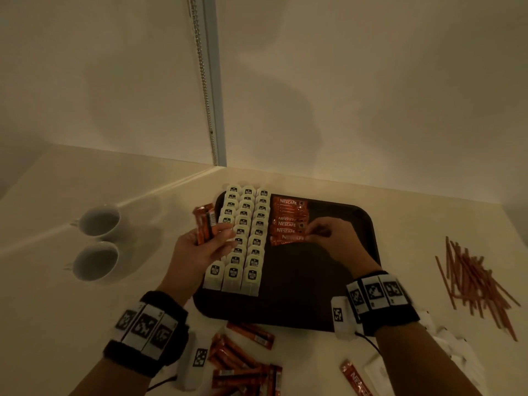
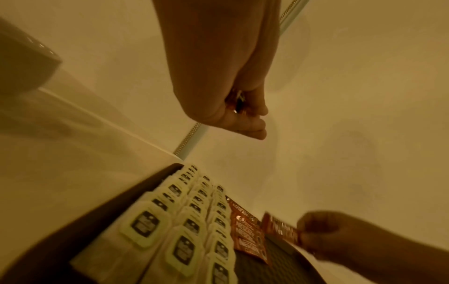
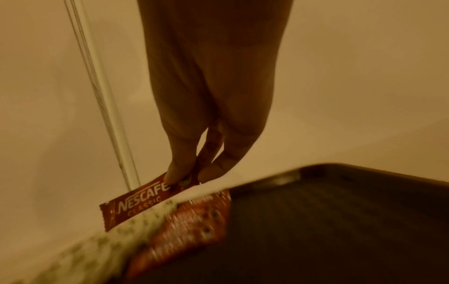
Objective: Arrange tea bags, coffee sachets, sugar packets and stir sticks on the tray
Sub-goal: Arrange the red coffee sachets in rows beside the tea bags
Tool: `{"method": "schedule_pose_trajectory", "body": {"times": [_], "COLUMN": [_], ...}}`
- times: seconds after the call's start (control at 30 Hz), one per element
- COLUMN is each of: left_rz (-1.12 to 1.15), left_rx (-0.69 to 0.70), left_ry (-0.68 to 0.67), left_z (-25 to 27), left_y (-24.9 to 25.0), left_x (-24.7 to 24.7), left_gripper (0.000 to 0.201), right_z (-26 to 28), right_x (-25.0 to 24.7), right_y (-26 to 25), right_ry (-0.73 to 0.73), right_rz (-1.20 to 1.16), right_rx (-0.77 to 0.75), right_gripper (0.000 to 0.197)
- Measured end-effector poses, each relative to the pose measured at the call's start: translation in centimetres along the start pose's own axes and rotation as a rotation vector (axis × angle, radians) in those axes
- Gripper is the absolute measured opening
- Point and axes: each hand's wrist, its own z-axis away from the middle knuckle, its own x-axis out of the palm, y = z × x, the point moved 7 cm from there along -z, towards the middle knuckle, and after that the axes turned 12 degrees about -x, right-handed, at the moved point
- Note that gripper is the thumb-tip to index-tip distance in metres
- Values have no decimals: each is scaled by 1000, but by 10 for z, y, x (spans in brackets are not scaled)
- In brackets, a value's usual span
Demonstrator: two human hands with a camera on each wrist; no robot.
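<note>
- The right hand (image 1: 333, 238) reaches in over the dark tray (image 1: 354, 221), palm down. Its fingertips (image 3: 178, 173) pinch one end of a single Nescafe sachet (image 3: 136, 203) and hold it flat at the near end of the sachet column (image 1: 288, 221).
- The left hand (image 1: 200, 247) hovers above the tray's left edge, palm turned up. Its fingers are curled round a small bundle of coffee sachets (image 1: 204, 224) that stands upright out of the fist.
- The likeliest slip is a crooked lay. The sachet is held by one end only, so its free end could swing, overlap the last sachet unevenly, or nudge the column askew.
- A second risk lies with the tea bags (image 1: 245, 238), which fill three close rows just left of the column. The sachet's free end could catch a tag and disturb that tidy block.
- The left bundle is gripped low, so a loosened hold could drop sachets onto the tea bags below.
- Further out, more loose sachets (image 1: 243, 358) lie on the counter in front of the tray and await placing.
- The stir sticks (image 1: 474, 281) lie in a loose heap on the counter to the right, well apart from the tray.
- White packets, probably sugar, show dimly at the near right; they are too blurred to be sure.
- Two white cups (image 1: 97, 241) stand to the left.
</note>
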Motion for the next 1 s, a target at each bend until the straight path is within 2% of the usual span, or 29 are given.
{"method": "schedule_pose_trajectory", "body": {"times": [0.17, 0.27, 0.4, 0.5, 0.57, 0.67, 0.73, 1.0], "left_rz": [25, 23, 24, -8, -11, -82, -113, 10], "left_rx": [-11, -5, 6, 16, 4, -31, -57, -183], "left_ry": [19, 30, 25, 11, 18, 40, 46, -10], "left_z": [3, 4, 5, 5, 6, 6, 7, 7], "left_y": [-4, -7, -9, -7, -7, -9, -11, -17], "left_x": [-29, -40, -47, -47, -47, -45, -42, -31], "left_gripper": [16, 47, 46, 65, 56, 25, 14, 21], "right_z": [4, -1, -8, -12, -14, -15, -15, -11], "right_x": [29, 40, 47, 49, 51, 51, 51, 52], "right_y": [52, 61, 65, 64, 64, 67, 67, 69], "right_ry": [-42, 11, 71, 114, 131, 157, 182, 233], "right_rz": [-19, -41, -44, 10, 43, 62, 66, 74], "right_rx": [112, 115, 152, 150, 161, 190, 189, 196], "right_gripper": [10, 10, 13, 15, 17, 17, 17, 23]}}
